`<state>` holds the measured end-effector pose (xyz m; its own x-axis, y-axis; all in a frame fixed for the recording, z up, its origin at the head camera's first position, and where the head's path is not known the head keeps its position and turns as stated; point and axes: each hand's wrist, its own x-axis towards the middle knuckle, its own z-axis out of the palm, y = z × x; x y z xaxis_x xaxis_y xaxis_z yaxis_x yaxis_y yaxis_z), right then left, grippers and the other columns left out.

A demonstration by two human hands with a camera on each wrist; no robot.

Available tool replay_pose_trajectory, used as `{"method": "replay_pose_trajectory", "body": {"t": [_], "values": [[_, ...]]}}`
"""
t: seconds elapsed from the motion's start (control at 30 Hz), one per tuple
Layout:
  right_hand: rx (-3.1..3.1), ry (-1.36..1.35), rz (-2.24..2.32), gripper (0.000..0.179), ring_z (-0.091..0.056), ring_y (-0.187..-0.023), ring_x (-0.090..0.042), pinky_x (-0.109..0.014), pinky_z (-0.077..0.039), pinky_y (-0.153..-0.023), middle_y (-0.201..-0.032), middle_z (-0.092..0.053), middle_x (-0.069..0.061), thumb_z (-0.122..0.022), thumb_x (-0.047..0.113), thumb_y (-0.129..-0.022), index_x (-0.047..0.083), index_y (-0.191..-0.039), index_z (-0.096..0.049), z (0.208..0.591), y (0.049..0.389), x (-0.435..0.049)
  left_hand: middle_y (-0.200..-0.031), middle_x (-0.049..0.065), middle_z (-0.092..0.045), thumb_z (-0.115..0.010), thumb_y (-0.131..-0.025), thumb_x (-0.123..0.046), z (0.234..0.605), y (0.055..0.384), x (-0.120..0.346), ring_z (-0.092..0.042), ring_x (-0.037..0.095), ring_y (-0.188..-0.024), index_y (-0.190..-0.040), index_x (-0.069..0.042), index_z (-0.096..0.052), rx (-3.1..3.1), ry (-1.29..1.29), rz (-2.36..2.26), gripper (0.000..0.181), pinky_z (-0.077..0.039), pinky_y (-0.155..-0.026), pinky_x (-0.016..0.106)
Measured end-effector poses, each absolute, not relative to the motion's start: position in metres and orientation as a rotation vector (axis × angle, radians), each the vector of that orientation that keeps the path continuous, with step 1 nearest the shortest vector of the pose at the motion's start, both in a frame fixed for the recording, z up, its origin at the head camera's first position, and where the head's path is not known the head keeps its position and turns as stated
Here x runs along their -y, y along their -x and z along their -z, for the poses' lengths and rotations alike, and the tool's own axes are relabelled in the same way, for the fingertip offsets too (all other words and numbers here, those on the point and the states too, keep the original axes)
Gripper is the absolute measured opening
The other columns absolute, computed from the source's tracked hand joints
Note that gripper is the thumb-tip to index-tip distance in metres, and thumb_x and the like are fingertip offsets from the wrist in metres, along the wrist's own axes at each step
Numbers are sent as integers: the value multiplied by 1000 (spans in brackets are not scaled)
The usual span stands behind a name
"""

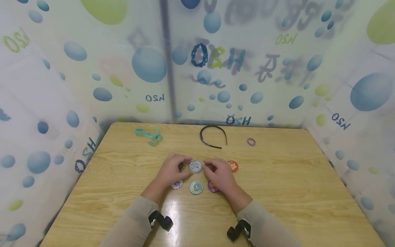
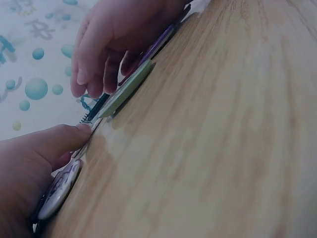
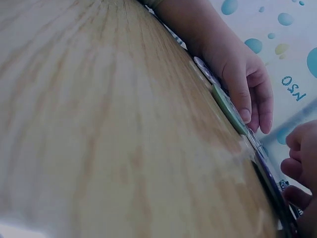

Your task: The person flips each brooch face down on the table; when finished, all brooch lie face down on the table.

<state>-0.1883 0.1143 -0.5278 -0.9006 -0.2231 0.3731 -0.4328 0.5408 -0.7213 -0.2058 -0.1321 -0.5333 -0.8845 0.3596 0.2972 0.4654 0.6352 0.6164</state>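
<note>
A round silver pin badge [image 1: 195, 167] lies back side up, its pin showing. My left hand [image 1: 174, 168] holds it at the left edge between thumb and index finger. My right hand [image 1: 220, 174] is close at its right edge, fingers loosely bent. Nearer me lie a green badge [image 1: 196, 187], a white badge [image 1: 177, 184] by the left wrist and a purple badge [image 1: 213, 187] partly under the right hand. Past the right hand is a red badge [image 1: 232, 166]. A dark round badge [image 1: 180, 166] is mostly hidden by the left hand.
Toward the back of the wooden table [image 1: 293, 192] lie a teal claw-like clip [image 1: 150, 135], a black headband [image 1: 201, 135] and a purple ring-shaped band [image 1: 251, 141]. A printed curtain [image 1: 191, 92] encloses the table's back and sides.
</note>
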Motion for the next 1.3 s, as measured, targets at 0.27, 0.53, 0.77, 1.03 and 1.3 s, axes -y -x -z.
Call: {"method": "replay_pose_trajectory", "body": {"t": [0.27,0.53,0.77,1.03,1.3], "values": [[2346,-402,-1528,17,-70,-96,-20,-32,-61,-80,-107,-77,-8,-76,3,-95,-1,-112,-79,516,183,-113,-120,0,-76,-92,-83,-28,534,206,132,-63,24,-115,-126,-13,-77,2688,697,1079,48,-47,-105,48],[2228,-462,-1417,12,-69,-97,-25,-34,-61,-74,-105,-79,-8,-77,-2,-91,-1,-103,-80,516,183,-121,-122,6,-77,-88,-87,-23,527,200,127,-64,29,-114,-126,-9,-76,2559,656,1159,43,-48,-102,50],[2235,-551,-1203,16,-66,-99,-29,-44,-52,-86,-104,-78,-7,-80,5,-86,3,-101,-82,524,189,-142,-125,8,-74,-86,-89,-25,521,195,107,-59,30,-117,-126,-8,-76,2557,724,1125,42,-46,-102,49],[2229,-554,-1139,19,-65,-104,-29,-47,-47,-93,-106,-77,-7,-84,10,-81,7,-100,-81,530,190,-181,-129,9,-72,-86,-88,-24,520,198,85,-57,32,-123,-126,-9,-75,2598,762,1120,42,-43,-106,53],[2386,-616,-1073,28,-59,-111,-38,-54,-38,-99,-112,-75,-13,-90,13,-78,7,-104,-83,536,190,-197,-127,9,-72,-82,-90,-28,523,208,49,-58,33,-122,-123,-11,-76,2625,844,1079,38,-43,-108,53]]}}
